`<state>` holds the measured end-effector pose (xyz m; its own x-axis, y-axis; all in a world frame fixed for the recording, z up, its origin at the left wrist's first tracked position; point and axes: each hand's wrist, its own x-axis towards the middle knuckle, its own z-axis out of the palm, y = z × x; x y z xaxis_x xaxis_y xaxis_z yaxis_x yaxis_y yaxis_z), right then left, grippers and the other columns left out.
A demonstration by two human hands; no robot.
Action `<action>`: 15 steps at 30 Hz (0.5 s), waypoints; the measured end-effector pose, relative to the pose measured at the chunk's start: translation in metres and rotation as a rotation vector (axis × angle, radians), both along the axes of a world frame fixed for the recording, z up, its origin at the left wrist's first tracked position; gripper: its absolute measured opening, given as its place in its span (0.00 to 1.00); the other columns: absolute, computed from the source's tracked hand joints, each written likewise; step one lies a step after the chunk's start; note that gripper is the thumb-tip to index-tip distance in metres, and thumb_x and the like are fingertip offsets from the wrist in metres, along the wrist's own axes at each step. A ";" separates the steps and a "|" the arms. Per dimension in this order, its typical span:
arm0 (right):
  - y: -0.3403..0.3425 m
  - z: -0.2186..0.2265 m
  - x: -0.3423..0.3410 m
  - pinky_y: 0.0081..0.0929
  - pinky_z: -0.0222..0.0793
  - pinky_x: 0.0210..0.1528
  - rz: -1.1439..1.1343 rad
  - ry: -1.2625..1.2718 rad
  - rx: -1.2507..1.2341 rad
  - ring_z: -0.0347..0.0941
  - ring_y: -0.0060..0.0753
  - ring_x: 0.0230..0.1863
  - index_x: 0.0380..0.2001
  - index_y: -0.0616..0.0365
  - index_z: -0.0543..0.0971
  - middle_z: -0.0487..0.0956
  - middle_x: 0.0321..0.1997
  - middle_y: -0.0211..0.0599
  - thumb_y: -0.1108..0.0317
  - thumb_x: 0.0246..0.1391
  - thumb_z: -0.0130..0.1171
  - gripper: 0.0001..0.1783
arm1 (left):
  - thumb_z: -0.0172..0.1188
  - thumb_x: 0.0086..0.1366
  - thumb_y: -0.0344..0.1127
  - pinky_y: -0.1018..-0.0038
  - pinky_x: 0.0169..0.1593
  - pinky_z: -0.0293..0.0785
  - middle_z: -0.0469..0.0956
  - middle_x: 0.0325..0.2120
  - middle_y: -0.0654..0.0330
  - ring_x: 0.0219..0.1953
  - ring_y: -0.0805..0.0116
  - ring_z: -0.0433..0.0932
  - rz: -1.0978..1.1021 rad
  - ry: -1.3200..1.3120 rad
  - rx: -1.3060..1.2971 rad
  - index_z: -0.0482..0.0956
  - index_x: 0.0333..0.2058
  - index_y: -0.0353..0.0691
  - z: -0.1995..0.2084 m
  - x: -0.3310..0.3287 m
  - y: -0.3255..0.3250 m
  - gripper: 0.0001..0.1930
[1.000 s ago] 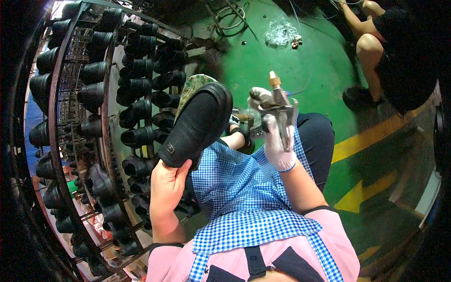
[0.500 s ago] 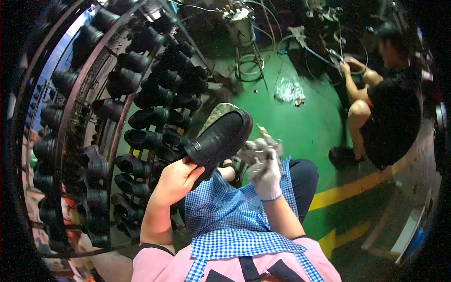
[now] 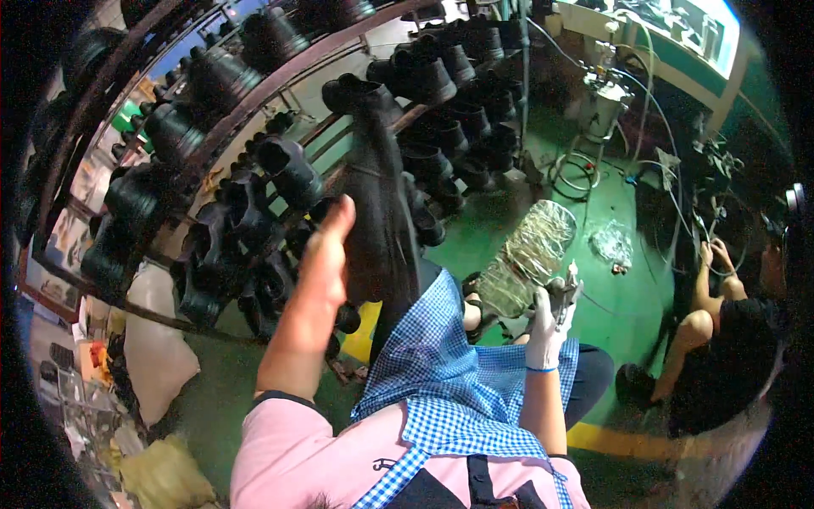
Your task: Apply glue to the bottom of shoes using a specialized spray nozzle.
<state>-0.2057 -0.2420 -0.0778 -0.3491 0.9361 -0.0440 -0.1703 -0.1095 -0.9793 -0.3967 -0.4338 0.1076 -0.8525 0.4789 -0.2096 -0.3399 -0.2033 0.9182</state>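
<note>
Up at the rack on the left, my bare left hand [image 3: 326,267] is closed on a black shoe [image 3: 377,204]. Motion smears both; the thumb shows along the shoe's near side and the other fingers are hidden. My right hand [image 3: 549,327], in a white glove with a blue cuff edge, is wrapped around a small metal spray gun [image 3: 566,293], its tip pointing up. Just beyond my knees, near the spray gun, stands a foil-covered, rounded pad [image 3: 534,250].
Racks of black shoes [image 3: 280,165] fill the left and far left, with a dark rail [image 3: 246,97] across them. A metal pot on a stand [image 3: 602,106] with hoses is at the back. Clear plastic [image 3: 612,246] lies on the green floor. A seated person [image 3: 721,339] works at right.
My left hand has carried the shoe left and up to the rack, away from the foil-covered pad. The view has turned left. My right hand still grips the spray gun.
</note>
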 end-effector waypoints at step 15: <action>0.004 -0.024 0.013 0.31 0.64 0.61 -0.008 0.026 0.184 0.70 0.35 0.57 0.69 0.54 0.55 0.71 0.61 0.42 0.63 0.50 0.67 0.46 | 0.56 0.64 0.61 0.63 0.60 0.65 0.74 0.54 0.54 0.55 0.60 0.74 -0.268 0.259 -0.541 0.71 0.58 0.32 0.004 -0.382 0.005 0.37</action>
